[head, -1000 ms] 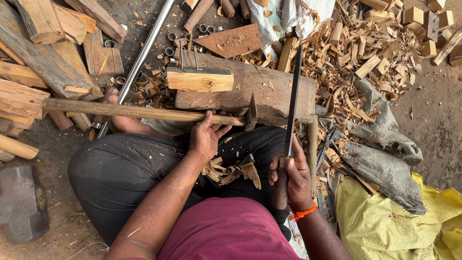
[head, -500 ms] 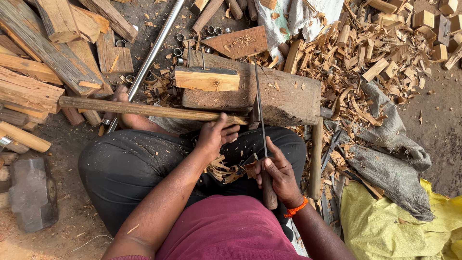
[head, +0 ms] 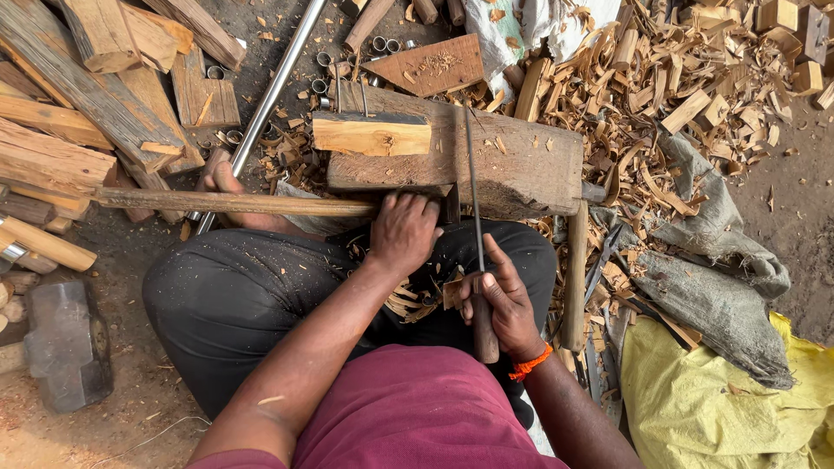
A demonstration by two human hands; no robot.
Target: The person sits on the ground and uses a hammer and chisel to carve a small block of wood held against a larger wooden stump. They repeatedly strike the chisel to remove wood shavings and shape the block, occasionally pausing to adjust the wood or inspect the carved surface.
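Head view, single entry. Item one: long wooden stick (head: 234, 203), round and slender, long axis lying nearly level across the frame, its far end pointing out toward the person's left over the lumber pile, its near end butted at the front edge of the wooden work block (head: 521, 165). Left hand (head: 401, 233) is clenched palm-down over that near end, fingers curled round the shaft, pressing it against the block. Item two: metal file (head: 474, 200), thin and dark, long axis running almost straight away from the person, tip pointing up the frame and lying over the block's top face, wooden handle toward the body. Right hand (head: 504, 306) is wrapped about the handle, forefinger stretched along the blade; an orange wristband (head: 531, 362) sits at the wrist. Whether the file's edge actually touches the stick is hard to judge, as the left hand covers the spot. Surroundings: pale squared billet (head: 372, 134) lying on the block; steel pipe (head: 276, 87) slanting beyond; sledgehammer head (head: 68, 344) on the dirt to the left; wood shavings (head: 634, 78) heaped to the right; grey sacking (head: 712, 278) and yellow sack (head: 730, 408) beside them.
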